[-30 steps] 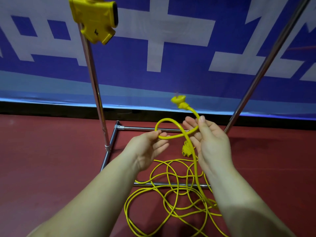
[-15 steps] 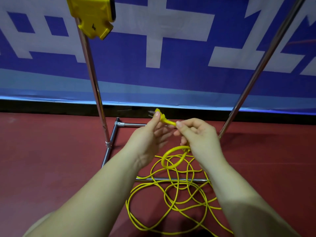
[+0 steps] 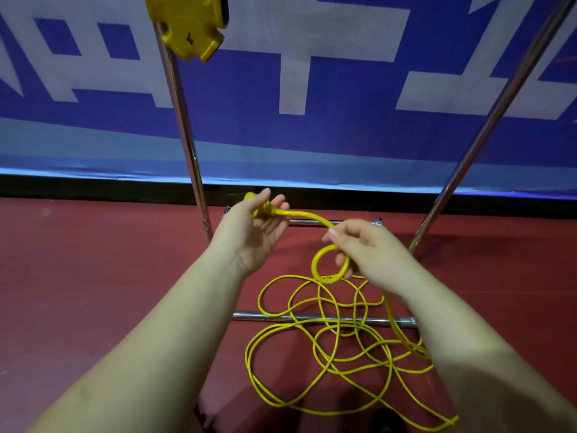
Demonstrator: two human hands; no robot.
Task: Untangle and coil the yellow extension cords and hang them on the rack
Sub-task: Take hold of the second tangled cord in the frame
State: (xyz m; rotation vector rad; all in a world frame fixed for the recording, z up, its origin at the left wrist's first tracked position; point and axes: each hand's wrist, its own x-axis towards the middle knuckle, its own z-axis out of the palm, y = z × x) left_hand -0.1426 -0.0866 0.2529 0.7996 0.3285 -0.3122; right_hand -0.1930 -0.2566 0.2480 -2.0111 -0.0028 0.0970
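A yellow extension cord [image 3: 337,339] lies in loose tangled loops on the red floor, across the rack's lower bar. My left hand [image 3: 253,232] holds the cord's plug end [image 3: 249,196] between thumb and fingers, palm turned up. From there the cord arcs right to my right hand [image 3: 371,254], which pinches it where it forms a small loop [image 3: 331,265]. A yellow socket block [image 3: 187,25] hangs at the top of the rack's left pole [image 3: 184,129].
The metal rack has a slanted right pole [image 3: 493,120], a rear base bar [image 3: 312,221] and a front base bar [image 3: 312,317] on the red floor. A blue and white banner [image 3: 312,104] covers the wall behind.
My left hand took the plug end and drew it left, away from my right hand. The small loop dropped lower and now hangs from my right hand.
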